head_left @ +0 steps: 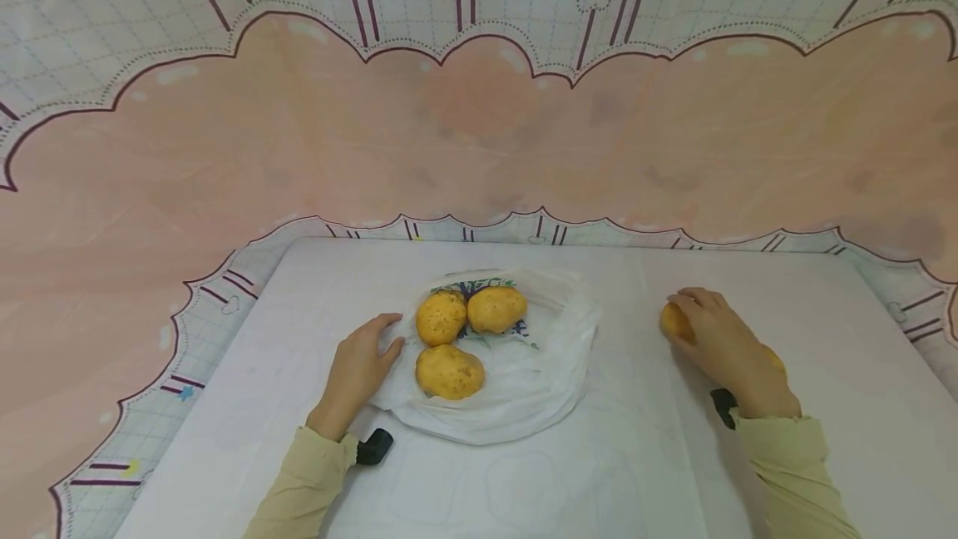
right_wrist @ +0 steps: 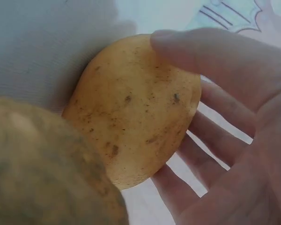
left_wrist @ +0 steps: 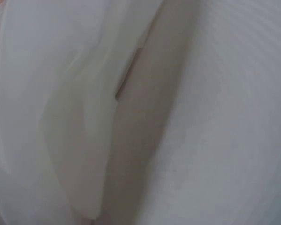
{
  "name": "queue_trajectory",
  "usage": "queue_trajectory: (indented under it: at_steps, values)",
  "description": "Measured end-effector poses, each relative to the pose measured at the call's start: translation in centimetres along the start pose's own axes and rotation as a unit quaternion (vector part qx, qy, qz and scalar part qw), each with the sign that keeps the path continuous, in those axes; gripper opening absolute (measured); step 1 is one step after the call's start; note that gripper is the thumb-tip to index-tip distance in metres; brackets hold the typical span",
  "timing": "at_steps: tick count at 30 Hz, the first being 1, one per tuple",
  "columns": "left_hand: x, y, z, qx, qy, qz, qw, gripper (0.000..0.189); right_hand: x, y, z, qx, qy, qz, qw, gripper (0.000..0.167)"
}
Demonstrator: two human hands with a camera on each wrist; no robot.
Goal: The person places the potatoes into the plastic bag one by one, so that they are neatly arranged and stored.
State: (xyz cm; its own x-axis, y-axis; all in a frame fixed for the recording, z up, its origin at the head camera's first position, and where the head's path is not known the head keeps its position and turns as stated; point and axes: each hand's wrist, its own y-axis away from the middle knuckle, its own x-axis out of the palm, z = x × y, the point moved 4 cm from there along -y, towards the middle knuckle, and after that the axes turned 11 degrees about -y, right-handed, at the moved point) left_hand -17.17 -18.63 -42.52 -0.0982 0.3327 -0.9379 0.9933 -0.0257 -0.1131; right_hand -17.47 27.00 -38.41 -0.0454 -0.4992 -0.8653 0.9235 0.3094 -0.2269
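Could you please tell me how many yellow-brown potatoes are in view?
5: three yellow-brown oval potatoes on the crumpled white plastic bag, one gripped by the right hand, one partly hidden behind that hand in the head view. Others may be hidden.

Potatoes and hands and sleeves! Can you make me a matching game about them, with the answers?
Things:
1. Left hand
2. Three potatoes
3. Sleeves
4. Right hand

Matches:
A. Gripping a potato
B. At the edge of the white bag, holding no potato
C. Pale yellow-green
D. Lying together on the bag

Pairs: 1-B, 2-D, 3-C, 4-A
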Motion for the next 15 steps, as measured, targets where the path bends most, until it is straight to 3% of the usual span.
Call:
queue_trajectory:
  at_steps: [15]
  values:
    - [0.03,-0.01,0.03,0.001,0.001,0.0,1.0,0.041,-0.08,0.09,0.11,-0.004,0.01,-0.012,0.9999,0.044]
